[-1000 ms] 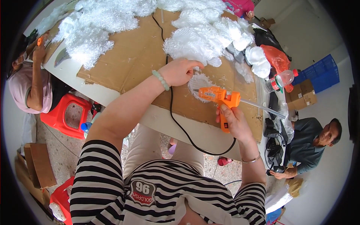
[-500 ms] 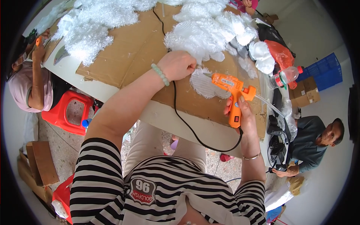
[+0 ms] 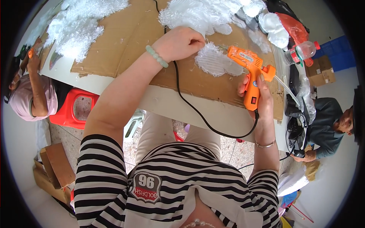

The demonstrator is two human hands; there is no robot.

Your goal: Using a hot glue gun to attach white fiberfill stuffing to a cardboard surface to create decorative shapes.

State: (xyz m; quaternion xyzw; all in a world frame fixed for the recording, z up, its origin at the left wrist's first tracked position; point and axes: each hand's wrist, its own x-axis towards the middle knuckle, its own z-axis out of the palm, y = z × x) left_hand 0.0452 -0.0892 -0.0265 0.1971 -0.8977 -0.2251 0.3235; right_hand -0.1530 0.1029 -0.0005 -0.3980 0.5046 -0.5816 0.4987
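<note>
A hot-glue gun (image 3: 251, 88) is clamped in the right hand (image 3: 265, 95) over the worktop's (image 3: 190, 108) near edge; the left hand's (image 3: 178, 42) fingers are curled together beside a fringed pad (image 3: 212, 60) on cardboard (image 3: 125, 41). Past the right edge, a blue crate (image 3: 340, 53) is seen.

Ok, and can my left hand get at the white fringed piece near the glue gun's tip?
Likely yes: your left hand is just beside the white fringed piece, with nothing visible between them. The glue gun, in your right hand, comes from the opposite side.
</note>
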